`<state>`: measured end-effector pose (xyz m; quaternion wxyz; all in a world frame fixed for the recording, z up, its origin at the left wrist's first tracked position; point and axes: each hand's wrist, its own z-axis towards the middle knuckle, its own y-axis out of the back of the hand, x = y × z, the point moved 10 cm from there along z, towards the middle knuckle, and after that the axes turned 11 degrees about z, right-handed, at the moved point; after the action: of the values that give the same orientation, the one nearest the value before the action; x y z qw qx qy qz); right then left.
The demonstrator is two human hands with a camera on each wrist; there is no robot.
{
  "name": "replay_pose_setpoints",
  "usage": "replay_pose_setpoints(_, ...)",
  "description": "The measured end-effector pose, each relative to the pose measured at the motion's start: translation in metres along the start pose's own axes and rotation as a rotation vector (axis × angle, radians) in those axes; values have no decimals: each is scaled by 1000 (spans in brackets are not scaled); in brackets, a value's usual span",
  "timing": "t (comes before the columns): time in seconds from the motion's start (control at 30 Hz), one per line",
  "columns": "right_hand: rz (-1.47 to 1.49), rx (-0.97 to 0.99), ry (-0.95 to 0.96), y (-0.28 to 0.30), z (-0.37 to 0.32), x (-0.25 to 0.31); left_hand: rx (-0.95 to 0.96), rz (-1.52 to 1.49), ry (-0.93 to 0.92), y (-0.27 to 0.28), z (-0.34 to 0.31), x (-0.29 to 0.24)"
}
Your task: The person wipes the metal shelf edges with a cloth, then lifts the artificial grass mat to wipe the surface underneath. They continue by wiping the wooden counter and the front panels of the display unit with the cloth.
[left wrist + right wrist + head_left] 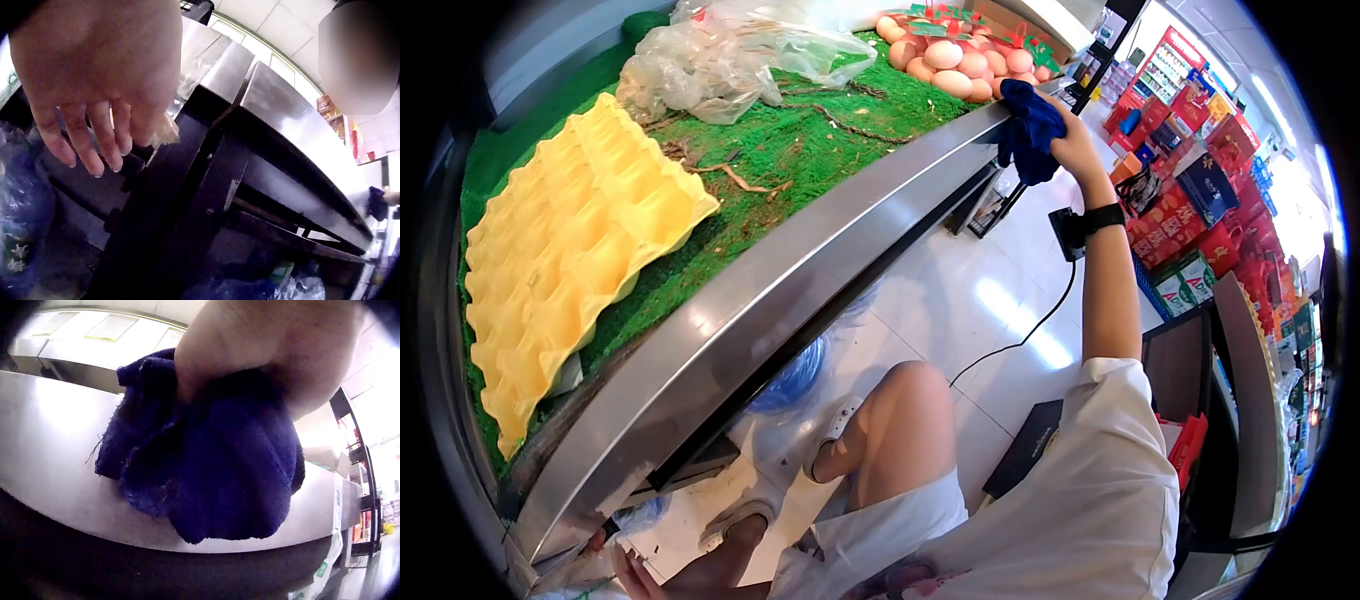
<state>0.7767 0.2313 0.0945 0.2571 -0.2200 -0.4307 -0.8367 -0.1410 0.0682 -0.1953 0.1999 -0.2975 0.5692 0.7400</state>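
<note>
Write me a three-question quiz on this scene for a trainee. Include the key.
1. Which hand grips the blue cloth?
2. Fill in the blank: the yellow tray rests on a green ____.
3. Multiple choice: where are the eggs?
a) inside the yellow tray
b) beside the plastic bags
c) on the floor

Key:
1. The right hand.
2. Mat.
3. b
</note>
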Motion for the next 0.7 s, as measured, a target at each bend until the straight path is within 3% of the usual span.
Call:
replay_pose_setpoints(0.07,-29,-3,-25,14,10,-20,8,35,7,0,-1,-6)
replay_pose_setpoints(0.17,-177,-72,-84,32,16,-27,21,386,169,3,-4,-124)
replay_pose_setpoints(0.2,-236,-105,-104,40,16,-29,-70,433,104,3,-1,-144)
replay_pose_setpoints(0.3,-339,-481,-168,86,3,-59,7,429,149,-9,9,-156)
replay_pose_setpoints(0.37,-29,-751,-139,121,-6,-91,53,433,191,-9,9,-161)
replay_pose_setpoints(0.47,-212,-684,-224,132,14,-91,110,470,243,-6,10,-166)
replay_pose_setpoints(0.57,-40,-349,-216,98,48,-108,129,498,283,-12,11,-166)
replay_pose_setpoints(0.6,2,-234,-249,82,56,-115,111,510,171,-14,10,-158)
replay_pose_setpoints(0.7,107,-254,-244,71,49,-95,177,534,241,-19,7,-147)
